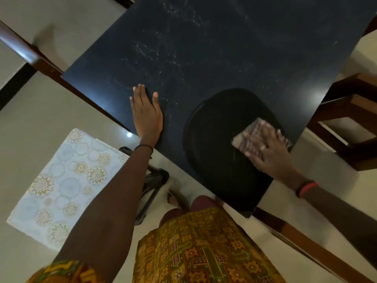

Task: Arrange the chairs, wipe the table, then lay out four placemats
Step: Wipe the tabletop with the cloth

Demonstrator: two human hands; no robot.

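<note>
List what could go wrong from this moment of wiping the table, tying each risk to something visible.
1. The white streaks farther up the table may be missed, since the cloth under the right hand is at the near corner.
2. The cloth sits close to the table's edge, so a wide stroke might sweep it off.
3. The left hand, pressed flat on the top, could leave prints.

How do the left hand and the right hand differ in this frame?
The left hand lies flat and bare on the table; the right hand presses a cloth onto it. The left hand shows sharp, the right hand blurred. The left wrist wears a thin black band, the right a red band. Both rest on the table with fingers straight.
</note>
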